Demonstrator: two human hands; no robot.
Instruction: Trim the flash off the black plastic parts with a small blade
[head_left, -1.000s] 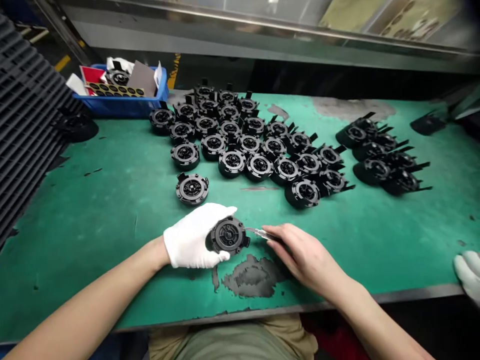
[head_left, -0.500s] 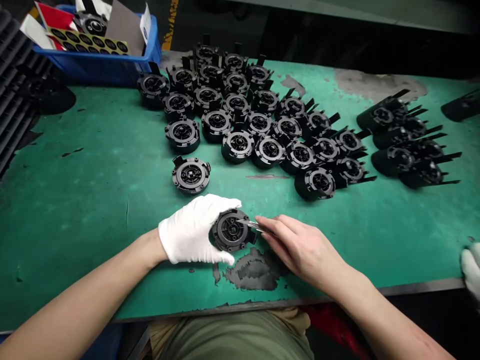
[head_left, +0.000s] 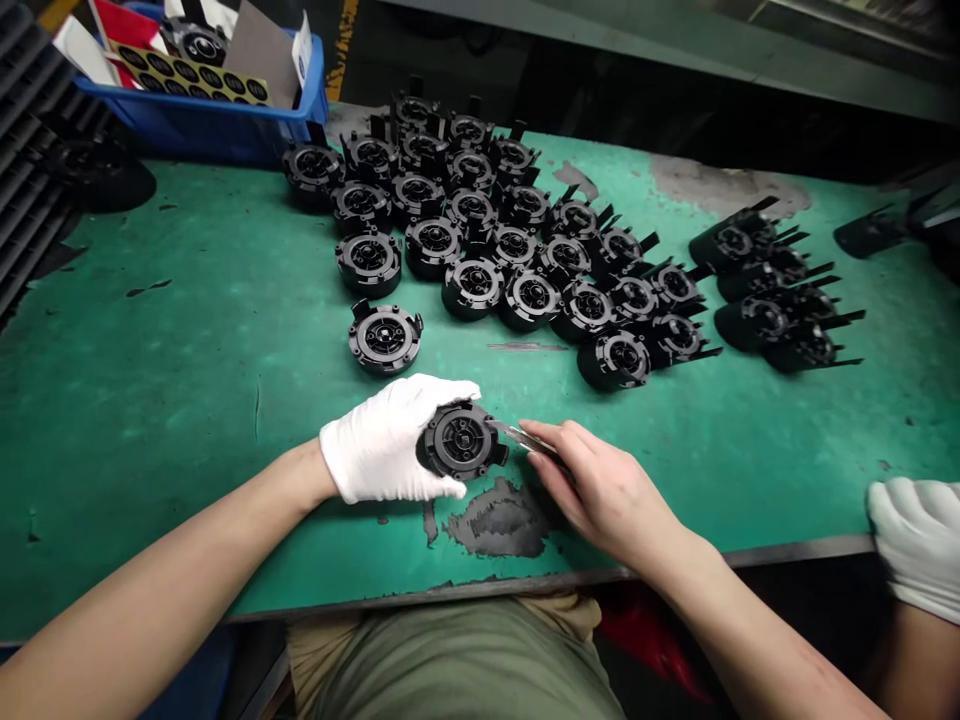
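In a white glove, my left hand (head_left: 386, 440) wraps round the side of a round black plastic part (head_left: 463, 441), its ribbed face turned up. My bare right hand (head_left: 600, 485) pinches a slim metal craft knife (head_left: 531, 440). The pointed blade lies at the right rim of the part, close to a small tab; whether it touches cannot be told. Just beyond my left hand, a similar black part (head_left: 385, 338) rests on the green table mat (head_left: 225, 480).
Many black cylindrical housings (head_left: 472, 285) with upright tabs crowd the middle of the table. More housings (head_left: 757, 322) lie at the right. A blue bin (head_left: 202, 125) with papers and stickers stands back left. Another person's gloved hand (head_left: 915, 540) is at the right edge.
The knife tip has moved from the part's face out to its right rim. The view has shifted slightly, and the other person's gloved hand shows more fully at the right.
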